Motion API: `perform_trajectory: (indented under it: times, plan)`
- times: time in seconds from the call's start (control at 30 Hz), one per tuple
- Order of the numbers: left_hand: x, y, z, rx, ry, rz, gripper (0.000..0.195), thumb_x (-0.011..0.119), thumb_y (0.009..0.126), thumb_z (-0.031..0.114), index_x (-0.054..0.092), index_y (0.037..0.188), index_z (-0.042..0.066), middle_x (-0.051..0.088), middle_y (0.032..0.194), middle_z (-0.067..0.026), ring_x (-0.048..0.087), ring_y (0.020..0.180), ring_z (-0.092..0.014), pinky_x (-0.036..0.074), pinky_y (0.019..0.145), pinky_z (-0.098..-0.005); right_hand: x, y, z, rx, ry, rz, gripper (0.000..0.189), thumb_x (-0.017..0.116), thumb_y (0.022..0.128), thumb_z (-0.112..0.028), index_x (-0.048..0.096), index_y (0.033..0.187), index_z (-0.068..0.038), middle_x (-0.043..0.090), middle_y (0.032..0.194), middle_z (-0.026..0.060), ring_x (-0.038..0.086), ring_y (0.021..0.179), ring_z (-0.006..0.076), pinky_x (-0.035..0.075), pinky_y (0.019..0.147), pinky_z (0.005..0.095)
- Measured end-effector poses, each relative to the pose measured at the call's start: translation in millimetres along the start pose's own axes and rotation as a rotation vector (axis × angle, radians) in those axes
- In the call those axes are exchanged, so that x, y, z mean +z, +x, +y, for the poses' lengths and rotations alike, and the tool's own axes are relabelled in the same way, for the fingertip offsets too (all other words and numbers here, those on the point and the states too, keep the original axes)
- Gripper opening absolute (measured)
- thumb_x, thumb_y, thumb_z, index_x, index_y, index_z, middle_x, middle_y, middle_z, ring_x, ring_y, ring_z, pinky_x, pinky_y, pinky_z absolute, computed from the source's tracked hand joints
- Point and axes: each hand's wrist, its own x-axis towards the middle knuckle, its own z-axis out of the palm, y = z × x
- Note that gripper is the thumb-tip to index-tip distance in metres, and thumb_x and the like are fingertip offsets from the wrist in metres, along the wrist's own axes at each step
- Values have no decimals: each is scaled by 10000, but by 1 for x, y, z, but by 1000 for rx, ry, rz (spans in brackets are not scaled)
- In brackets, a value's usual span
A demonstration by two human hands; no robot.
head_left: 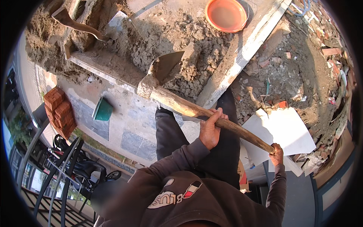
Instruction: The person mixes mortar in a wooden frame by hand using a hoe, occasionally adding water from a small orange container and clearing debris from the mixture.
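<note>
My left hand (211,129) grips the middle of the thick wooden handle of a hoe (181,103). Near the handle's far end, my right hand (276,154) is closed around the wood. The hoe's broad metal blade (170,65) rests against or just above a heap of wet, lumpy mortar (195,42); contact is hard to tell. Crusted mortar coats the head where it joins the handle. White-smeared boards (241,56) border the mortar on the right and near sides. My legs are just beyond the handle, close to the corner of these boards.
An orange bucket (226,15) of cloudy liquid stands beyond the mortar. At upper left, a wooden-handled tool (79,27) leans by sand (42,42). A green bucket (103,110), stacked bricks (59,110) and a motorcycle (88,167) are left. Rubble (297,62) and a white sheet (286,133) lie right.
</note>
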Motion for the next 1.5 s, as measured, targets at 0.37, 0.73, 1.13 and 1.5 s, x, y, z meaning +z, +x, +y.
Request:
perform_trajectory:
  times: [0.37, 0.73, 1.13, 1.5]
  plan:
    - [-19, 247, 85, -65, 380, 245, 187, 598, 819, 155, 463, 716, 77, 443, 598, -56, 465, 512, -229, 455, 555, -432, 23, 52, -143, 106, -46, -237, 206, 607, 561, -64, 607, 750, 16, 580, 676, 251, 579, 691, 420, 460, 656, 459]
    - [-2, 155, 78, 185, 357, 212, 138, 629, 733, 40, 494, 759, 42, 469, 620, -53, 503, 521, -209, 472, 502, -413, 92, 40, -95, 7, 196, 3, 231, 650, 518, -92, 545, 705, -5, 543, 631, 205, 540, 637, 412, 419, 593, 431]
    - [92, 220, 222, 253, 656, 57, 128, 589, 837, 85, 489, 769, 42, 465, 595, -26, 468, 476, -158, 467, 468, -350, 47, 64, -268, 4, 726, -442, 365, 684, 580, -162, 492, 845, 0, 505, 654, 124, 506, 623, 226, 420, 618, 343]
    - [18, 121, 136, 71, 370, 66, 126, 605, 822, 113, 495, 823, 51, 468, 626, -22, 484, 527, -169, 469, 515, -361, -47, -47, -229, 104, 556, -432, 322, 670, 530, -116, 523, 790, 3, 447, 624, 55, 407, 598, 128, 373, 560, 284]
